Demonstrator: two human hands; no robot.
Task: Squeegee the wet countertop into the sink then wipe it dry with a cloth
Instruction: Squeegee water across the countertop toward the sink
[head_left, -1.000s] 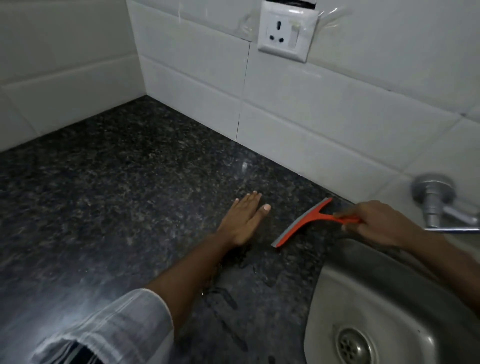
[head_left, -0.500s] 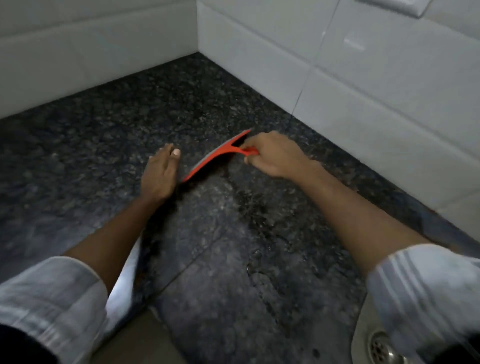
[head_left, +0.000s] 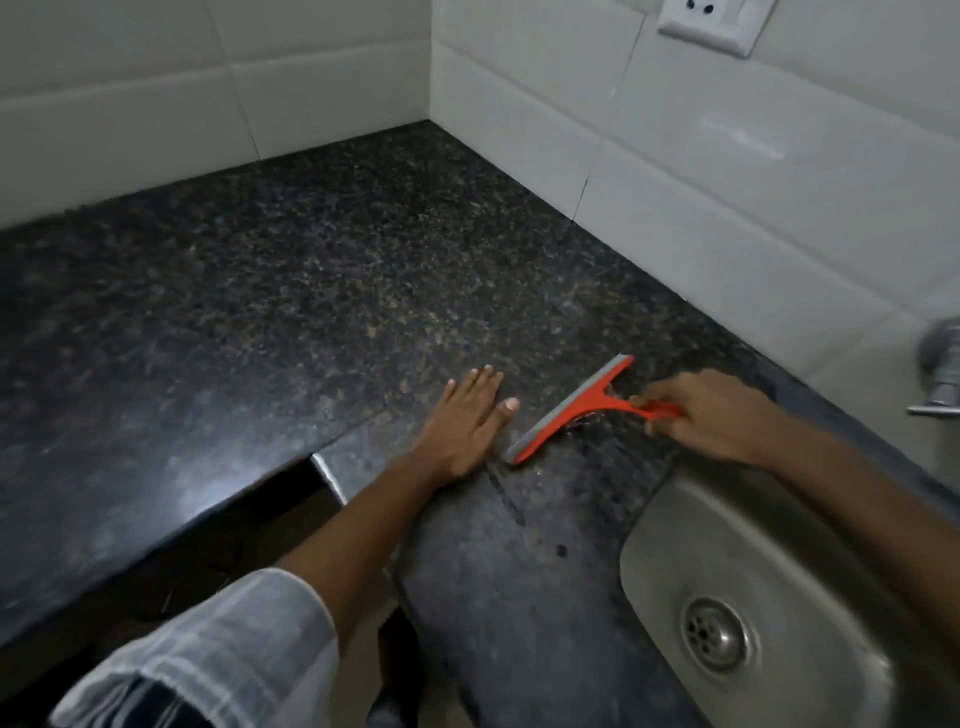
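Note:
An orange squeegee (head_left: 574, 408) with a grey rubber blade lies edge-down on the dark speckled granite countertop (head_left: 311, 291). My right hand (head_left: 711, 410) grips its orange handle, just left of the steel sink (head_left: 769, 582). My left hand (head_left: 467, 421) rests flat on the counter with straight fingers, a little left of the blade's near end. Water streaks and drops show on the granite between the blade and the sink rim. No cloth is in view.
White tiled walls meet in a corner behind the counter. A wall socket (head_left: 711, 23) sits high on the right wall, a metal tap (head_left: 943, 371) at the right edge. The counter's front edge steps back at a notch (head_left: 324, 470) near my left forearm.
My right hand has drawn the squeegee from mid-counter back toward the sink. My left hand stays flat on the counter beside the blade. The view has swung right, showing the sink again.

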